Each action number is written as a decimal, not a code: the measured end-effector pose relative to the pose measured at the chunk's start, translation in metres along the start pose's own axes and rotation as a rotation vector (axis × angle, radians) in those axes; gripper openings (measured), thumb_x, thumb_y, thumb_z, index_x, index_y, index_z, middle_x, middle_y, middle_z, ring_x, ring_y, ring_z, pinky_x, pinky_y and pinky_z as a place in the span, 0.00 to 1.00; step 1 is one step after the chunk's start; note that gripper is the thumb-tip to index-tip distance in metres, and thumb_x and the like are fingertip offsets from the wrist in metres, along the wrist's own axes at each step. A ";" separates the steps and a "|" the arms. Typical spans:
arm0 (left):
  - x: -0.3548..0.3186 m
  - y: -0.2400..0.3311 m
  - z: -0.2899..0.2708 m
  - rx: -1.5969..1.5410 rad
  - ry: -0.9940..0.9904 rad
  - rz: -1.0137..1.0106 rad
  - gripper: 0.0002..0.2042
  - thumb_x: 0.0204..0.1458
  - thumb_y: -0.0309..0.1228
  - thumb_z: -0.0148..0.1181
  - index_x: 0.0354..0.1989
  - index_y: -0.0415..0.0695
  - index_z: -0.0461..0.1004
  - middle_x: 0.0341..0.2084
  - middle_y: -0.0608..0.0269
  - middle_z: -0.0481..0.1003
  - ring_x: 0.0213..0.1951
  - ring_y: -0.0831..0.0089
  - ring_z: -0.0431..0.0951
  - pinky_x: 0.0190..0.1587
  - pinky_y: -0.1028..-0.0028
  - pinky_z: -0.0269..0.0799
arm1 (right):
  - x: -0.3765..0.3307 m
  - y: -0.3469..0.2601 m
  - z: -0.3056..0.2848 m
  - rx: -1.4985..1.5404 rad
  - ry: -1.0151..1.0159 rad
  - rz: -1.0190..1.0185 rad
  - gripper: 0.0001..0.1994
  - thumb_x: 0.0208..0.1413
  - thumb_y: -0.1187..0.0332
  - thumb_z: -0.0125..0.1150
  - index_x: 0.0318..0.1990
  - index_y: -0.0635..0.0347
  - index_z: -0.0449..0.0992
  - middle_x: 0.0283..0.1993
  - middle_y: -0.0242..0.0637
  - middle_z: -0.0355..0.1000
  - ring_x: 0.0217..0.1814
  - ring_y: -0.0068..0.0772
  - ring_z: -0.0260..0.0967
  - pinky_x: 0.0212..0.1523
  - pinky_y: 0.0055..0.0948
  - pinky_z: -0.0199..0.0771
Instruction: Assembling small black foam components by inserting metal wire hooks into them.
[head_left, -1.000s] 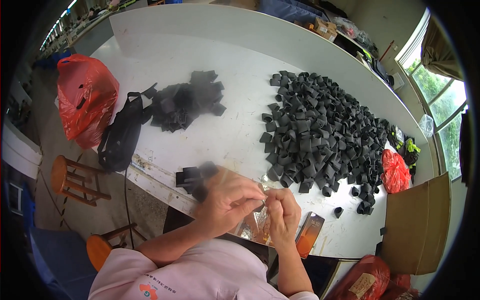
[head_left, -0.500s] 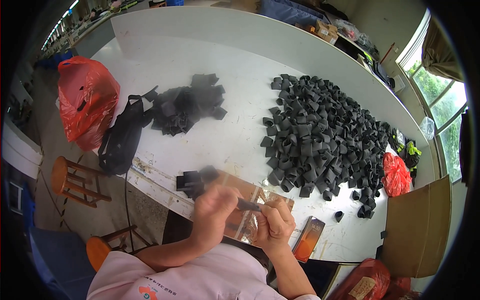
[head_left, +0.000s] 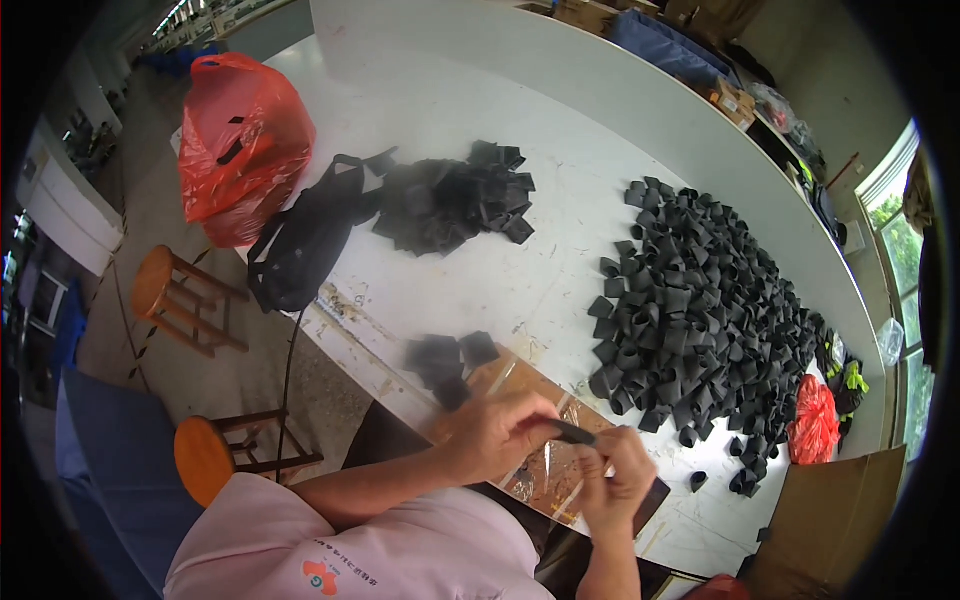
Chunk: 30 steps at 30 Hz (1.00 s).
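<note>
A short black fabric strip (head_left: 572,432) is stretched between my two hands above a brown taped cardboard sheet (head_left: 512,385). My left hand (head_left: 505,432) pinches its left end, and my right hand (head_left: 618,470) grips the other. Just beyond my left hand lie a few flat black fabric pieces (head_left: 435,358). Farther off sits a loose heap of flat black pieces (head_left: 450,200). On the right spreads a large pile of black pieces curled into loops (head_left: 700,320).
A black bag (head_left: 305,245) and a red plastic bag (head_left: 250,150) occupy the table's left end. At the right are a small red bag (head_left: 813,420) and a cardboard panel (head_left: 830,515). Wooden stools (head_left: 205,460) stand on the floor at left. A raised white board (head_left: 480,45) borders the table's far side.
My view has swung left, so the table contents appear shifted rightward. Both hands still hold the strip, which now shows stretched between them. The phone seen beside my right hand is no longer visible.
</note>
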<state>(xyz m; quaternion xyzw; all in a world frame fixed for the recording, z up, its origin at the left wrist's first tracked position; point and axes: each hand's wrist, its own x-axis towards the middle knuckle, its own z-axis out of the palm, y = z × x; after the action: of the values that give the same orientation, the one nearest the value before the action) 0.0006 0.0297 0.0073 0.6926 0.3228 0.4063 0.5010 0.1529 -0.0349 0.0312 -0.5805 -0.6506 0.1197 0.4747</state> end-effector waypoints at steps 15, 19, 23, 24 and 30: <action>0.031 -0.158 -0.052 0.842 0.057 -0.117 0.07 0.41 0.26 0.59 0.26 0.38 0.68 0.29 0.54 0.70 0.29 0.62 0.71 0.32 0.68 0.66 | -0.056 0.014 0.018 0.635 -0.093 0.950 0.11 0.54 0.67 0.52 0.27 0.66 0.72 0.18 0.33 0.66 0.17 0.21 0.59 0.20 0.18 0.59; 0.024 -0.090 -0.043 -0.131 0.095 -0.549 0.04 0.45 0.25 0.57 0.26 0.40 0.68 0.21 0.60 0.70 0.18 0.73 0.67 0.20 0.76 0.63 | -0.061 -0.003 0.026 0.104 -0.103 0.358 0.05 0.44 0.77 0.58 0.31 0.63 0.73 0.22 0.39 0.67 0.18 0.30 0.61 0.21 0.25 0.62; -0.008 -0.036 -0.025 -0.991 -0.247 -1.076 0.02 0.47 0.24 0.54 0.26 0.41 0.68 0.19 0.65 0.69 0.17 0.77 0.67 0.17 0.82 0.60 | -0.053 -0.016 0.026 0.203 -0.139 0.231 0.18 0.43 0.75 0.61 0.45 0.62 0.69 0.23 0.36 0.68 0.19 0.27 0.63 0.19 0.23 0.62; -0.014 -0.027 -0.020 -1.021 -0.296 -1.098 0.02 0.47 0.25 0.54 0.27 0.40 0.68 0.20 0.65 0.69 0.16 0.78 0.66 0.17 0.81 0.59 | -0.050 -0.017 0.028 0.342 -0.154 0.352 0.19 0.44 0.75 0.61 0.47 0.62 0.68 0.23 0.36 0.68 0.19 0.25 0.63 0.19 0.22 0.62; -0.034 -0.017 0.001 -1.032 -0.398 -0.933 0.06 0.48 0.28 0.53 0.32 0.39 0.70 0.22 0.65 0.71 0.21 0.80 0.67 0.22 0.83 0.60 | -0.057 0.000 0.014 0.989 -0.036 0.740 0.07 0.50 0.69 0.59 0.30 0.64 0.72 0.19 0.26 0.65 0.16 0.14 0.54 0.17 0.13 0.52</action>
<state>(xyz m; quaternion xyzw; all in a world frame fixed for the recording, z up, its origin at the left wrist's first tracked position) -0.0148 0.0057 -0.0175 0.2185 0.2547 0.1170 0.9347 0.1355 -0.0793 -0.0036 -0.4766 -0.2817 0.5738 0.6035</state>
